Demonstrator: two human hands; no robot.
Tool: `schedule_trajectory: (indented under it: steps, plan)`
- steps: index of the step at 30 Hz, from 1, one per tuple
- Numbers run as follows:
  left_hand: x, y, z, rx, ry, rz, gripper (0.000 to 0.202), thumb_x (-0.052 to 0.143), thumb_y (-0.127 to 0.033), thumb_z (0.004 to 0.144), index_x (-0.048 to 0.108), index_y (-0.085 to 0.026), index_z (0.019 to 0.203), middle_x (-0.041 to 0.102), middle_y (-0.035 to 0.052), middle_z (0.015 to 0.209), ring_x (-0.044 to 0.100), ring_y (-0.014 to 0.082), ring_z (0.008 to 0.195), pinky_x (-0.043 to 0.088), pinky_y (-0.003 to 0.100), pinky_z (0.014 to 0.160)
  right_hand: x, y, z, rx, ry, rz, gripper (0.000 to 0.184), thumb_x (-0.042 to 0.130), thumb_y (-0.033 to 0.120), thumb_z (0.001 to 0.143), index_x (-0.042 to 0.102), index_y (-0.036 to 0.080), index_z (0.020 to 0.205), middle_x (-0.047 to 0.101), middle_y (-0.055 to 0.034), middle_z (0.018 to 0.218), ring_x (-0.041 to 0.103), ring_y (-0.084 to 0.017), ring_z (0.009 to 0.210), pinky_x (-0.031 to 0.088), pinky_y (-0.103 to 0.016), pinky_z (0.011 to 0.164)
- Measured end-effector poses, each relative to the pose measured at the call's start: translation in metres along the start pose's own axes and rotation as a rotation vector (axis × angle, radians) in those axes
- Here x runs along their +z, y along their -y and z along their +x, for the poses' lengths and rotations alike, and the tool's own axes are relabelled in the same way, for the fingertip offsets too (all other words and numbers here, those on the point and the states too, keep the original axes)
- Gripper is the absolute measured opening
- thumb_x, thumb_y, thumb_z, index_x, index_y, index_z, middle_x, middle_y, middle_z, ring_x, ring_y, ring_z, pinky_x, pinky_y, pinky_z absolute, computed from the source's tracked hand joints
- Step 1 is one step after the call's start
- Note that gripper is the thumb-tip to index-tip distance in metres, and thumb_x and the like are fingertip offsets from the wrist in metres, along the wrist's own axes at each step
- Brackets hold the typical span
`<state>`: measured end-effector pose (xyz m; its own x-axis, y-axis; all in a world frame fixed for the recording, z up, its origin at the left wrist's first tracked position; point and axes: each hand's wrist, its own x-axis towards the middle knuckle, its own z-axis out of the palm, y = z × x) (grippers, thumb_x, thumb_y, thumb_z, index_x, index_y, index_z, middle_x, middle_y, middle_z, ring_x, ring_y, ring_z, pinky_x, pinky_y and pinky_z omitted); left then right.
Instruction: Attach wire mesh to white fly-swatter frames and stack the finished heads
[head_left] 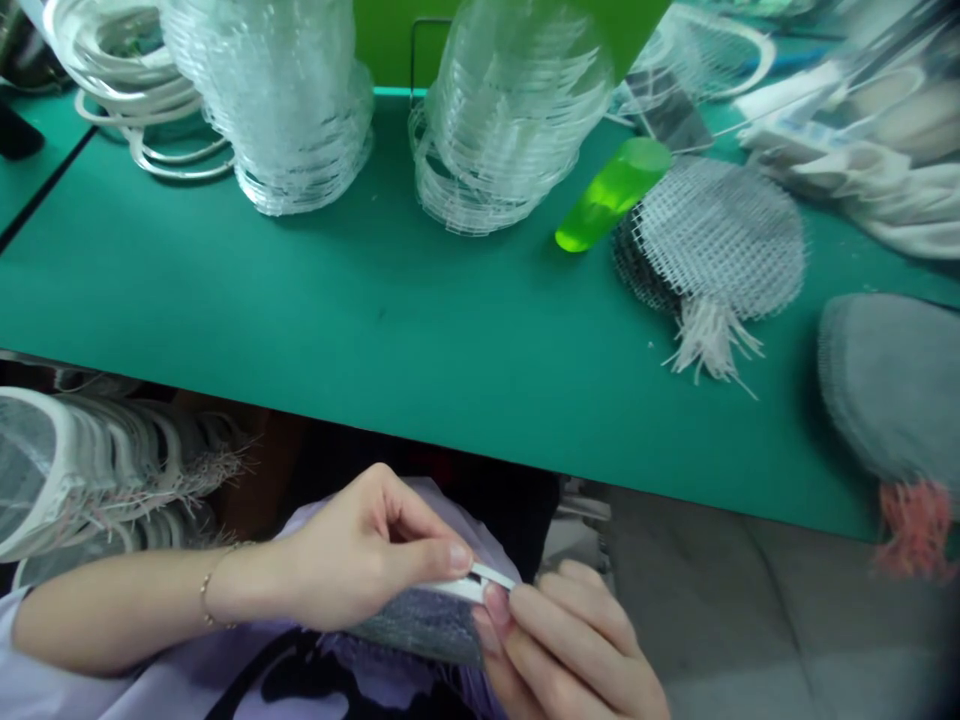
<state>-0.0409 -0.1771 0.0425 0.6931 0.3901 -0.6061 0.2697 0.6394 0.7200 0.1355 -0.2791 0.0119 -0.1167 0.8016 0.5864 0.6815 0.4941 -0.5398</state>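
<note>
- A dark grey woven mesh pad (420, 627), tilted, its far edge partly hidden
- A narrow white plastic strip (480, 585) running along that edge, its end lifted slightly
- The left hand (360, 550) and right hand (570, 640) pinching the strip from either side

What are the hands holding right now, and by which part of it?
The left hand and right hand pinch a grey mesh piece by its white rim.
</note>
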Motion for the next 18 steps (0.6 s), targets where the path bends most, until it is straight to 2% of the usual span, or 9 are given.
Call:
schedule_trajectory:
  steps: [3, 7, 9, 11, 13, 16, 18]
  plan:
    - [0.002, -0.001, -0.001, 0.013, 0.002, 0.045, 0.039, 0.067, -0.043, 0.086, 0.082, -0.008, 0.081, 0.065, 0.0033, 0.059, 0.048, 0.0101, 0.053, 0.035, 0.021, 0.051, -0.001, -0.002, 0.002, 0.028, -0.014, 0.009, 0.019, 0.064, 0.003, 0.085, 0.063, 0.019, 0.074, 0.068, 0.0028, 0.068, 0.059, -0.011, 0.061, 0.049, -0.031, 0.061]
    - [0.005, -0.005, -0.007, 0.106, -0.012, 0.042, 0.025, 0.075, -0.034, 0.081, 0.082, -0.013, 0.092, 0.078, 0.0067, 0.080, 0.065, 0.0157, 0.066, 0.048, 0.022, 0.060, -0.007, -0.009, 0.010, 0.061, 0.027, 0.092, 0.014, 0.064, 0.009, 0.085, 0.068, 0.022, 0.081, 0.065, -0.0002, 0.075, 0.059, -0.014, 0.066, 0.051, -0.030, 0.062]
    - [0.005, -0.006, -0.013, 0.136, -0.048, 0.098, 0.022, 0.076, -0.031, 0.082, 0.082, -0.015, 0.095, 0.079, 0.0065, 0.083, 0.069, 0.0169, 0.069, 0.050, 0.021, 0.061, -0.012, -0.010, 0.014, 0.162, 0.034, 0.181, 0.009, 0.062, 0.015, 0.088, 0.069, 0.021, 0.090, 0.061, -0.0030, 0.082, 0.059, -0.015, 0.071, 0.052, -0.029, 0.061]
    - [0.005, -0.007, -0.019, 0.177, -0.067, 0.196, 0.020, 0.074, -0.031, 0.085, 0.082, -0.017, 0.095, 0.078, 0.0052, 0.078, 0.069, 0.0167, 0.067, 0.050, 0.020, 0.057, -0.017, -0.009, 0.015, 0.306, 0.049, 0.252, 0.011, 0.062, 0.024, 0.092, 0.067, 0.019, 0.100, 0.059, -0.0061, 0.088, 0.061, -0.017, 0.076, 0.053, -0.027, 0.060]
    - [0.005, -0.010, -0.024, 0.259, -0.074, 0.290, 0.018, 0.073, -0.030, 0.087, 0.082, -0.018, 0.097, 0.078, 0.0049, 0.079, 0.071, 0.0173, 0.069, 0.053, 0.021, 0.060, -0.022, -0.007, 0.017, 0.368, 0.155, 0.303, 0.017, 0.062, 0.030, 0.094, 0.064, 0.018, 0.105, 0.062, -0.0077, 0.090, 0.063, -0.018, 0.078, 0.054, -0.027, 0.059]
    - [0.004, -0.020, -0.030, 0.391, -0.084, 0.462, 0.014, 0.071, -0.022, 0.088, 0.079, -0.018, 0.099, 0.077, 0.0054, 0.090, 0.071, 0.0170, 0.083, 0.055, 0.022, 0.077, -0.031, -0.007, 0.026, 0.292, 0.409, 0.334, 0.013, 0.057, 0.031, 0.097, 0.063, 0.019, 0.101, 0.065, -0.0061, 0.086, 0.063, -0.017, 0.074, 0.055, -0.027, 0.063]
    - [0.004, -0.029, -0.031, 0.409, -0.051, 0.581, 0.012, 0.068, -0.017, 0.089, 0.078, -0.018, 0.097, 0.073, 0.0038, 0.092, 0.069, 0.0137, 0.084, 0.054, 0.019, 0.078, -0.036, -0.009, 0.036, 0.248, 0.550, 0.310, 0.015, 0.052, 0.030, 0.100, 0.062, 0.019, 0.097, 0.064, -0.0053, 0.083, 0.062, -0.017, 0.073, 0.054, -0.027, 0.064]
